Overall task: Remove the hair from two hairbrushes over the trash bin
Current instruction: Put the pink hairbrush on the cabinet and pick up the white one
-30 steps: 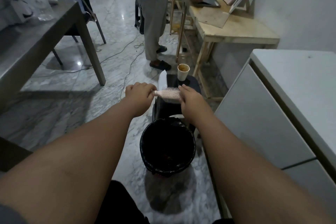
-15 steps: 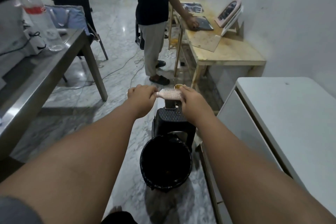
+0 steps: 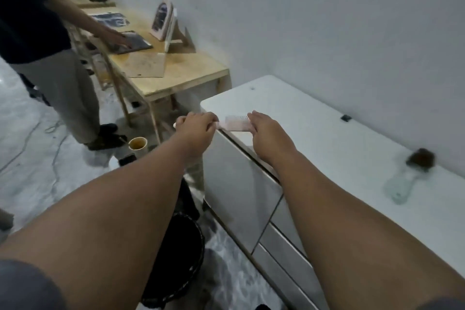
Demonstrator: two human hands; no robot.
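Observation:
A pink hairbrush [image 3: 235, 123] with pale bristles hangs level over the left corner of the white cabinet top [image 3: 327, 138]. My left hand [image 3: 198, 127] is closed around its handle. My right hand [image 3: 266, 131] pinches the far end of the brush head between thumb and fingers. A second brush [image 3: 405, 178], with a clear handle and a dark clump of hair on its head, lies on the cabinet top at the right, near the wall. The black trash bin [image 3: 181, 254] stands on the floor below my left forearm, partly hidden by it.
A paper cup [image 3: 138, 145] stands on a dark stool [image 3: 127, 158] left of the cabinet. Behind it is a wooden table [image 3: 181, 70] with a framed picture and papers. A person [image 3: 50, 78] stands at that table, one hand on it. The cabinet front has drawers.
The view has swung right and up. Both hands have carried the pink brush from above the stool and bin to over the cabinet's corner. The second brush has come into view.

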